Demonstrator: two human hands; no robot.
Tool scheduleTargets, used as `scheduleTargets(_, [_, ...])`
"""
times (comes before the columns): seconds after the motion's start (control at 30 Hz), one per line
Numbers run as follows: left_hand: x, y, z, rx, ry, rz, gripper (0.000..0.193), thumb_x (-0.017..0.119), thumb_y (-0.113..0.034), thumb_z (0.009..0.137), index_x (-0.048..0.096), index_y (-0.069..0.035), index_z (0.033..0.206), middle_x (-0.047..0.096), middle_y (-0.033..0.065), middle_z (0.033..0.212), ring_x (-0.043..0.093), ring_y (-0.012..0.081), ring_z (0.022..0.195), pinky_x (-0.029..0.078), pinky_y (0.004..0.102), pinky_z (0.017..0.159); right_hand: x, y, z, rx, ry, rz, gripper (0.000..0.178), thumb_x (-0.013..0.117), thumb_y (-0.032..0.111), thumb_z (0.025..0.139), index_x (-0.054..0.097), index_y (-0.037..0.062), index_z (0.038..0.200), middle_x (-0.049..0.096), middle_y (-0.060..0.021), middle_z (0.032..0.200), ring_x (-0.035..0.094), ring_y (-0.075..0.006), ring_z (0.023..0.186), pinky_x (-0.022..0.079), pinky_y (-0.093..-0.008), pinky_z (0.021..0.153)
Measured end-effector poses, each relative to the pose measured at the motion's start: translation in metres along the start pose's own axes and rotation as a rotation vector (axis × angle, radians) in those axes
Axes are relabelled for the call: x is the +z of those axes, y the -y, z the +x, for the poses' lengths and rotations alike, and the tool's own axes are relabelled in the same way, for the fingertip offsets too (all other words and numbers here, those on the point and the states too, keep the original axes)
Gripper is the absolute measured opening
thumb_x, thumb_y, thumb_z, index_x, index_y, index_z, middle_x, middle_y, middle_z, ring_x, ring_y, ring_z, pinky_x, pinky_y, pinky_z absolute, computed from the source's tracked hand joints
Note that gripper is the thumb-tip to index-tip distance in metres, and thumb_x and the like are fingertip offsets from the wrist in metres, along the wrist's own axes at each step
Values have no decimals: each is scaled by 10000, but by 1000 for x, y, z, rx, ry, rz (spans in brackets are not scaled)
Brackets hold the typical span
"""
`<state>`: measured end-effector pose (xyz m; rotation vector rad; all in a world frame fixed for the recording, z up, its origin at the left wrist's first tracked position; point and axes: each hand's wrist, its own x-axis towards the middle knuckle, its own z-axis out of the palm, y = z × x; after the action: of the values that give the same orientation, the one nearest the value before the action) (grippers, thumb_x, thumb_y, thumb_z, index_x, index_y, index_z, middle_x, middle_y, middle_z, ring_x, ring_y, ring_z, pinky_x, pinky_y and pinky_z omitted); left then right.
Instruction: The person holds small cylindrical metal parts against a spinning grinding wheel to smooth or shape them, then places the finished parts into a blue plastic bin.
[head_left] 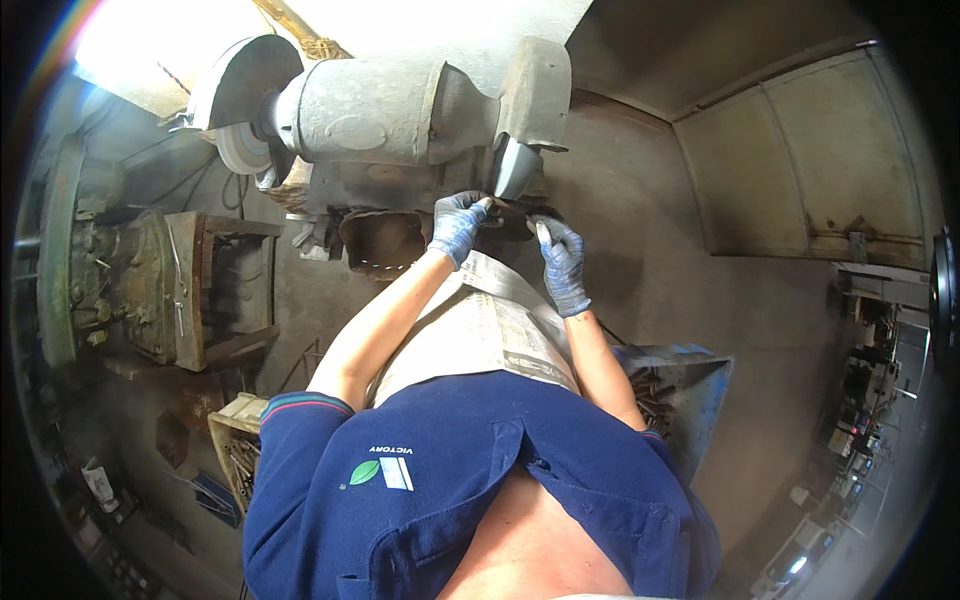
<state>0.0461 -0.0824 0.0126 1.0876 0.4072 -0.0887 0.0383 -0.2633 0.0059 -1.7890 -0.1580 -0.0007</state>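
From the head camera I look down on my two hands in blue knit gloves, raised to a grey bench grinder (400, 110). My left hand (458, 225) is closed around one end of a small dark metal piece (510, 208), its fingertips up against the right-hand grinding wheel (515, 165). My right hand (562, 262) pinches the other end of that piece, so it sits between both hands, just under the wheel guard (535, 90).

A printed sack apron (480, 330) hangs below my forearms and hides the ground under the grinder. Beneath the motor body sits a rusty brown tub (380, 240). The left wheel (240, 150) is free, well apart from my hands. Farther left stands an old green machine (110, 280). A crate of metal parts (240, 450) lies by my left elbow, and a blue bin of parts (690, 390) by my right.
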Motion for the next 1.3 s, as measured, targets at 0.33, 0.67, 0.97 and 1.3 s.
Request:
scheduleTargets(0.33, [-21, -14, 1, -66, -88, -5, 88, 582, -61, 870, 620, 9, 832, 640, 90, 711, 609, 148, 584, 510, 259, 496, 27, -1, 2, 40, 68, 212, 194, 553, 79, 892, 630, -38, 1026, 641, -120, 1021, 608, -187, 952, 469, -315, 907])
scheduleTargets(0.67, [-53, -27, -17, 128, 45, 46, 105, 565, -47, 876, 602, 31, 936, 653, 108, 791, 648, 175, 697, 547, 274, 639, 40, 35, -11, -419, 43, -162, 232, 632, 35, 805, 649, 30, 1037, 633, -129, 1069, 595, -242, 1028, 469, -313, 874])
scheduleTargets(0.97, [-37, -57, -73, 196, 288, 61, 166, 581, -19, 865, 592, 73, 1003, 653, 142, 921, 648, 194, 810, 539, 312, 780, 8, 99, -76, -598, -3, -377, 578, 706, 391, 761, 581, 6, 1173, 544, -185, 1200, 515, -319, 1147, 395, -401, 979])
scheduleTargets(1.3, [11, -47, -110, 66, 578, 113, 168, 596, -30, 859, 610, 69, 994, 656, 91, 873, 616, 132, 781, 511, 263, 733, -23, 124, -146, -463, -244, -416, 571, 747, 327, 708, 589, 2, 1151, 522, -206, 1206, 507, -346, 1135, 398, -393, 969])
